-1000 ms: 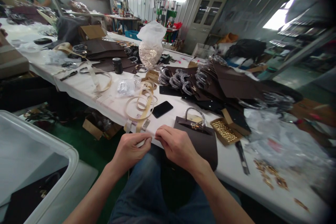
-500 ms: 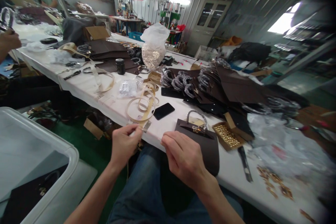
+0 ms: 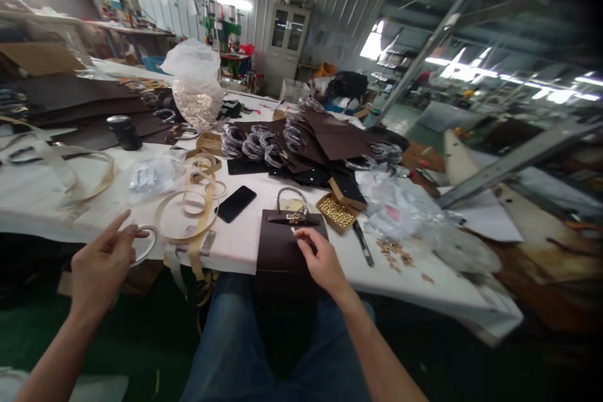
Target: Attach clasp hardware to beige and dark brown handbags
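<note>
The right hand (image 3: 321,259), fingertips pressed together, works at the gold metal clasp (image 3: 296,218) of a dark brown leather bag (image 3: 282,251). The bag overhangs the white tabletop (image 3: 235,246) edge, probably for easier reach. The left hand (image 3: 100,259) pinches a beige tape loop (image 3: 151,240) off to one side.

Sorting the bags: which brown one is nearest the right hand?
The small brown bag lying alone over the near table edge, beside the black phone; the right hand reaches its gold clasp. The other brown pieces lie piled farther back.
</note>
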